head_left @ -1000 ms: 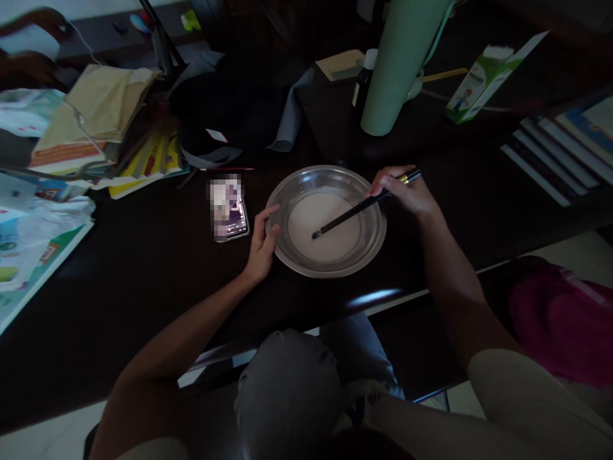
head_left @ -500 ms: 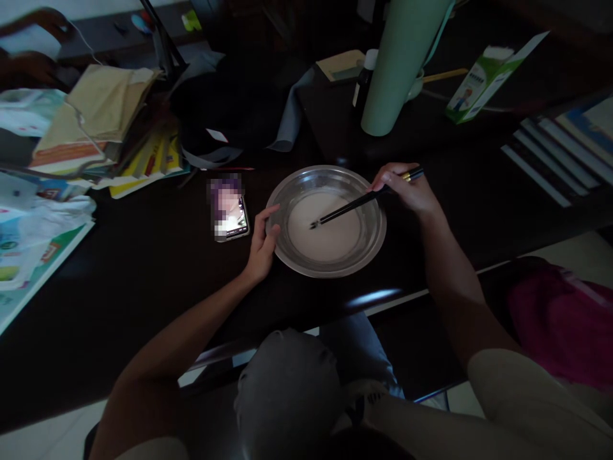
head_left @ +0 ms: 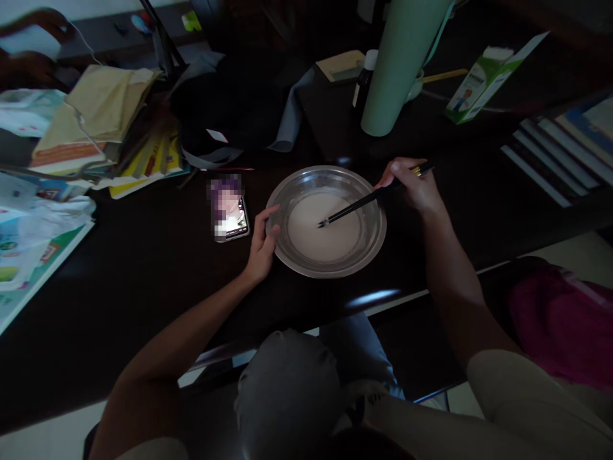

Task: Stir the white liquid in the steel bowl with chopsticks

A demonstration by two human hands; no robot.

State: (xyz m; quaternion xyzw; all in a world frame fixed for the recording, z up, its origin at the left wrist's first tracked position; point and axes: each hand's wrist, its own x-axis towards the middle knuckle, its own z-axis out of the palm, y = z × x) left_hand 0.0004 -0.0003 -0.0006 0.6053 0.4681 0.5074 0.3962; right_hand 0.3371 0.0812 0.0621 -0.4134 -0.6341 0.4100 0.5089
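Step in hand looks like stirring: black chopsticks [head_left: 361, 203] (a pair, probably; can't separate them for sure) slant down into pale liquid [head_left: 316, 246] in the metal bowl [head_left: 330, 271], tips near the middle. Bowl sits on the dark table [head_left: 167, 268], between the two hands. Right hand [head_left: 412, 185] pinches the chopsticks near their upper end, thumb and fingers closed on them, above the bowl's right rim. Left hand [head_left: 261, 249] grips the left rim, thumb and forefinger over the edge. Next move, my call: rim held firm, tips swept round gently so nothing slops over.

Text: no brand readable. Green-and-white box [head_left: 472, 92] has dark print plus a small figure, too small to read. Dark bottle [head_left: 363, 89] has a white label, illegible; green tumbler [head_left: 402, 70] beside it shows no lettering. Stacked books [head_left: 550, 160]: titles can't be made out. Phone [head_left: 233, 217], left of the bowl, lit but partly pixelated, no legible words
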